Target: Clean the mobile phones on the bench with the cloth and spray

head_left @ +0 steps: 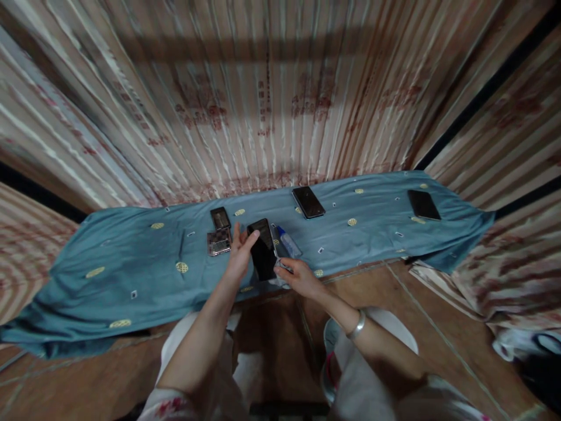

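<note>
Single head-worn view: looking forward and steeply down from above the person's lap, facing the blue cloth [131,263] on the floor and the curtained wall [272,105] behind; hands [240,254] showing near, cloth's far edge farther off.

This looks like a makeshift phone-repair spot in a tin-walled shack: rusty corrugated metal sheets [272,105] close in the far side, and several phones [308,202] lie on a blue cloth [131,257] spread over the floor.

The phone [263,250] I hold has a glossy black glass face; under it lies soft matt blue cloth [131,257] with woven yellow dots, spread over smooth brown floor tiles [79,386]. Behind the cloth hangs a sheeny striped curtain [263,105]; my bangle [357,325] is polished metal
</note>
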`<state>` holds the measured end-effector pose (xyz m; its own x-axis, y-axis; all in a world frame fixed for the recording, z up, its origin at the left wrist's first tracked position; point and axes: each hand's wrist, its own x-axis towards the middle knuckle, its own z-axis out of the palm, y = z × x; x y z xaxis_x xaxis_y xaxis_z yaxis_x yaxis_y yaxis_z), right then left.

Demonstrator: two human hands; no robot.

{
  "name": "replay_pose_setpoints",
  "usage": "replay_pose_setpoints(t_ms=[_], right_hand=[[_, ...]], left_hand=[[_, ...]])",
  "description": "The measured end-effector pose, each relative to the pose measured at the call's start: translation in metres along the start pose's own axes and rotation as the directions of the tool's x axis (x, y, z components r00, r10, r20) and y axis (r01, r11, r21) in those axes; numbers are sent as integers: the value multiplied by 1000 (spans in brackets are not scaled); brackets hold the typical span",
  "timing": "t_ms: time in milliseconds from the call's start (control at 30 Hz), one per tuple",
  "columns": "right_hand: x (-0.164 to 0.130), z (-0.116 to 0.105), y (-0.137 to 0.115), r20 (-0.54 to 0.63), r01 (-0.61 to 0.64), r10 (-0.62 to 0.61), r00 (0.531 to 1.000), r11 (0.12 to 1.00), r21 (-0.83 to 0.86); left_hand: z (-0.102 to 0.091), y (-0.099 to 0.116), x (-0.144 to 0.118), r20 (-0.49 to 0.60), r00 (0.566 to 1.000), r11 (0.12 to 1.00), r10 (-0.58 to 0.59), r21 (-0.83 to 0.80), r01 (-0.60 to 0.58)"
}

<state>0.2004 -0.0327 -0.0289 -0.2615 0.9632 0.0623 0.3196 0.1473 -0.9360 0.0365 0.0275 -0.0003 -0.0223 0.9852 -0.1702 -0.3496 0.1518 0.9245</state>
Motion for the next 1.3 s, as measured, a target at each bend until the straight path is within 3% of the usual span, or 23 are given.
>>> replay_pose_setpoints(t_ms=[100,167,300,400,567,833,1133,1300], right_hand=[[1,-10,6,-36,-24,31,999,984,175],[2,-16,7,-69,-63,89,994,947,314],[3,-27,8,-72,-141,223,972,801,582],[6,-38,12,-73,-149,270,960,716,682],[13,-62,21,-203,-65,299,932,690,721],[23,-90,46,-343,-9,348,872,713,701],[39,-103,68,-380,-6,353,855,739,673],[47,-111,76,-439,10,386,811,741,672]], left_hand=[[0,3,1,-62,996,997,-66,-41,64],[2,3,2,-46,995,993,-92,-84,88],[11,-4,2,30,992,967,-125,-218,128],[22,-11,-2,153,975,941,-160,-273,197],[45,-23,-6,272,941,929,-200,-252,270],[80,-51,-1,215,945,892,-247,-330,308],[94,-69,10,242,946,883,-214,-366,293],[109,-77,21,207,952,882,-224,-374,288]])
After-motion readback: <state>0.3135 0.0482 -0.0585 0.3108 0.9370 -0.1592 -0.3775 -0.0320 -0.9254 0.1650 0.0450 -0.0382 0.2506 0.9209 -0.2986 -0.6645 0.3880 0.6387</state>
